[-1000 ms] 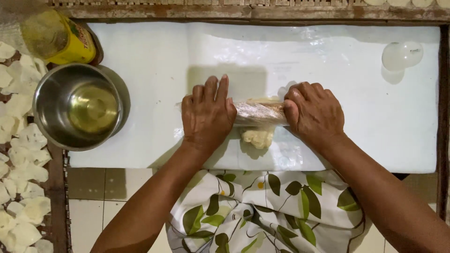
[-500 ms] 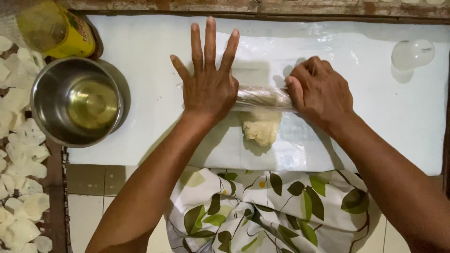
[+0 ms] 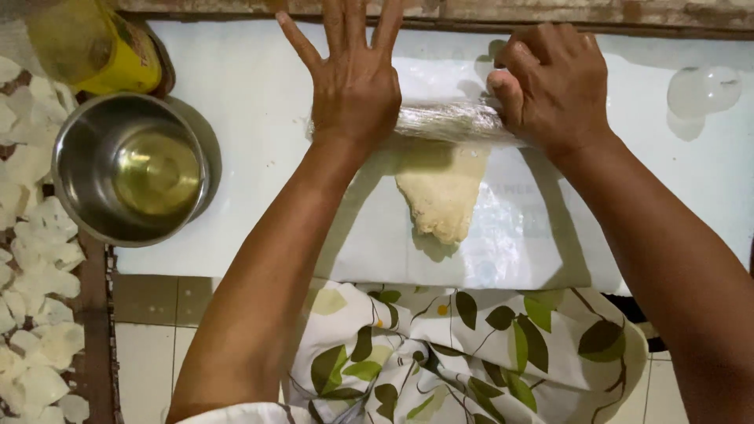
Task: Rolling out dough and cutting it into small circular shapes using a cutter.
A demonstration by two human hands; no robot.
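Observation:
A plastic-wrapped rolling pin [image 3: 452,122] lies crosswise on the white work sheet [image 3: 251,118]. My left hand [image 3: 353,74] presses flat on the roller's left end, fingers spread and pointing away from me. My right hand [image 3: 550,82] is curled over the roller's right end. A pale piece of dough [image 3: 441,192] lies flattened on the sheet just on the near side of the roller, stretched into a tapering tongue toward me.
A steel bowl [image 3: 129,169] with yellowish oil stands at the left edge of the sheet, a yellow oil bottle [image 3: 94,47] behind it. Several thin white dough pieces [image 3: 31,259] lie on a tray at far left. A leaf-print cloth [image 3: 471,353] covers my lap.
Both hands have pushed the roller away from me across the dough. The dough has gone from a small lump to a longer, flatter sheet. My left fingers have spread out flat.

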